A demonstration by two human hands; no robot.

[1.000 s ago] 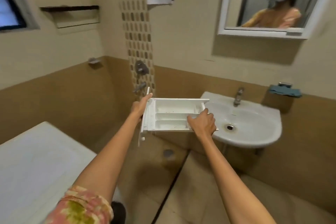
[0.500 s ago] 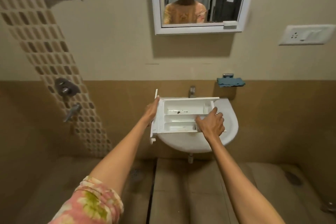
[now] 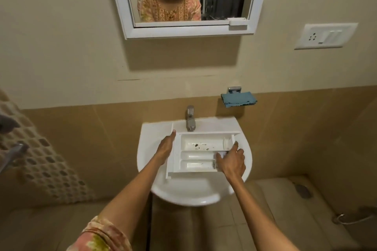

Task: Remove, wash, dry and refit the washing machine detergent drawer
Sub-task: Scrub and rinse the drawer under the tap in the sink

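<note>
the white basin (image 3: 183, 193) fills the middle of the scene, fixed to the far wall below the mirror (image 3: 183, 31). the detergent drawer (image 3: 195, 156) is out of the machine and held level over the bowl, open side up. its front panel is to the left and its far edge sits just near of the tap (image 3: 190, 121). the left hand (image 3: 166, 146) lies along that panel, thumb pointing far. its fingers are hidden by the plastic, so i cannot tell whether they curl round it. the right hand (image 3: 231, 161) grips the right end, thumb inside the compartments. dark specks (image 3: 196, 145) lie in the far, largest compartment, so washing looks not yet begun. to do it well, i would keep one hand on the drawer and free the other for the tap. then tip the dirty compartment under the spout so run-off falls into the bowl, not over the near rim.
</note>
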